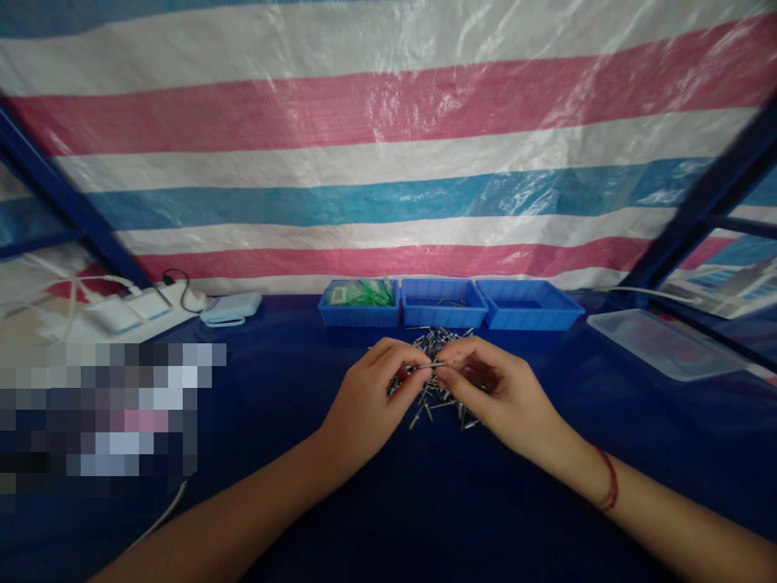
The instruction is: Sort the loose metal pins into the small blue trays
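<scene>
Between the fingertips of both hands is a small silver blind rivet (433, 366), held level. My left hand (380, 385) pinches its left end with thumb and forefinger. My right hand (494, 389) is closed on the other end, its remaining fingers curled. Just beyond and below the hands lies a loose pile of similar blind rivets (429, 411), partly hidden by the fingers. Behind the pile, a blue bin (444, 320) holds a few thin metal pieces.
Left of that bin, another blue bin (359, 317) contains green plastic packets (363, 292). A third blue bin (534, 318) stands to the right. A clear plastic lid (661, 344) lies far right. A power strip (137, 310) and a light-blue case (231, 308) sit at back left.
</scene>
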### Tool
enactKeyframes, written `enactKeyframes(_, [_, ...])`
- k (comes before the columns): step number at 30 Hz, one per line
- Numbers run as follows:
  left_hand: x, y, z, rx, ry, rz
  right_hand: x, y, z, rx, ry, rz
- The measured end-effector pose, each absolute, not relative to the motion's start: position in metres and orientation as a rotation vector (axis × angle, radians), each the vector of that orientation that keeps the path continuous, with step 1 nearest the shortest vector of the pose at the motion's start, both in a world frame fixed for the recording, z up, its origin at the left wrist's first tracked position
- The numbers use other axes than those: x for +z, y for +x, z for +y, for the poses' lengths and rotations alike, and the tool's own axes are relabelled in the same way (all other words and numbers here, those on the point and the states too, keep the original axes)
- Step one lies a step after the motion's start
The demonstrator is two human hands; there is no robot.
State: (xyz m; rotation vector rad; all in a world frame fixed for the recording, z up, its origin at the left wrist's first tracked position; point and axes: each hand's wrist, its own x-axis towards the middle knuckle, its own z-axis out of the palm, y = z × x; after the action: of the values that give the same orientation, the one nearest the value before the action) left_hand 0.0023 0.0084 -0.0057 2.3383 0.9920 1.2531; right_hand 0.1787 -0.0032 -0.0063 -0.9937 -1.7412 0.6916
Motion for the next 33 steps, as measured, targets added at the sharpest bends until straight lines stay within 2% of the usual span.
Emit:
enactKeyframes(4, [-0.006, 0.002, 0.010, 1.208, 2.329, 1.009, -0.002, 0.179, -0.009, 0.544, -0.956, -1.840])
enactKeyframes(10, [-0.007, 0.003, 0.011, 1.220, 2.288, 1.046, 0.009, 0.187, 0.002, 0.147, -0.843, -2.016])
enactKeyframes(16, [-0.010, 0.004, 0.012, 1.198, 2.291, 1.098, 0.000, 0.215, 0.061, -0.406, -1.187, -1.925])
enactKeyframes(24, [-0.010, -0.002, 0.019, 0.979, 2.436, 1.140, -0.009, 0.233, 0.067, -0.442, -1.308, -1.964])
enactKeyframes(33, [-0.016, -0.008, 0.027, 0.669, 2.759, 1.107, -0.009, 0.216, 0.040, -0.179, -1.144, -2.067])
